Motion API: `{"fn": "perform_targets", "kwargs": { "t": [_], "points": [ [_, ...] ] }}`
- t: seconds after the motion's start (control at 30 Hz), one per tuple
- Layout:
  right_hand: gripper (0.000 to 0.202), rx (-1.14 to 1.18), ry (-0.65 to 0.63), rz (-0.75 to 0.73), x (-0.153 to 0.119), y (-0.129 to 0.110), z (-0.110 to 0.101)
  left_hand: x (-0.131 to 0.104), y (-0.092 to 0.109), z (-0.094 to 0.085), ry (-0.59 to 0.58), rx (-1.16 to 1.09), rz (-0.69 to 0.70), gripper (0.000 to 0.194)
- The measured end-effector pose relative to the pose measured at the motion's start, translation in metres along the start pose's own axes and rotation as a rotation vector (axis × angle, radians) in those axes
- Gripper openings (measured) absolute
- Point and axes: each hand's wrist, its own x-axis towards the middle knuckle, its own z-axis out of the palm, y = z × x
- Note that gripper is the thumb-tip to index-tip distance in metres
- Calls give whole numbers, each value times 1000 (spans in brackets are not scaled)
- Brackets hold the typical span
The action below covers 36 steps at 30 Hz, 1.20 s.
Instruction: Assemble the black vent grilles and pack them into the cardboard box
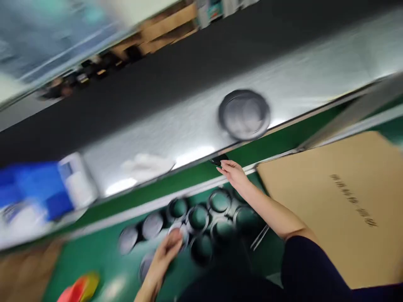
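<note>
My right hand (232, 173) is closed on a small black piece (218, 160) at the front edge of the metal-topped conveyor. My left hand (170, 245) is over the green table, its fingers bent and blurred, near a round part (179, 235); whether it grips anything cannot be made out. Several black rings (198, 218) and grey discs (152, 225) stand on the green table (110, 260). On the conveyor (176, 130) lies a round dark dish-like part (244, 114).
A cardboard box (333, 201) is at the right, with metal tweezers (260, 237) beside it. White gloves (147, 166) and a blue bin (40, 188) are at the left. Red and yellow tape rolls (82, 287) sit at the lower left.
</note>
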Motion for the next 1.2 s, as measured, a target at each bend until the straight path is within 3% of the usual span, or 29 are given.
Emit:
{"fn": "perform_targets", "kwargs": {
  "t": [0.07,0.13,0.23,0.33,0.4,0.53,0.6,0.7,0.8,1.0,1.2],
  "points": [
    [34,-21,-280,230,-79,52,27,-23,-7,-1,24,-262,176,114],
    [32,-66,-459,433,-151,92,50,-34,-12,-12,6,-492,367,131],
    [26,-123,-693,644,-239,130,75,-53,-22,-41,66,-803,439,115],
    [33,-307,-1057,687,-287,137,89,-86,-42,-66,43,-1062,380,88],
    [39,-576,-1256,433,-295,130,98,-111,-58,-80,16,-1169,354,77],
    [43,-1075,-1271,-460,-285,127,120,-148,-88,-95,-53,-1252,310,68],
    [46,-1218,-1338,-642,-281,139,128,-159,-100,-99,-89,-1279,306,65],
    [57,-1293,-1430,-672,-286,162,134,-168,-116,-101,-134,-1298,315,65],
    [68,-1268,-1454,-589,-295,176,142,-173,-127,-105,-197,-1295,319,69],
    [69,-1179,-1338,-342,-307,173,154,-176,-131,-118,-276,-1329,348,75],
    [63,-1200,-1252,-285,-310,180,145,-169,-133,-128,-290,-1396,226,80]
  ]
}}
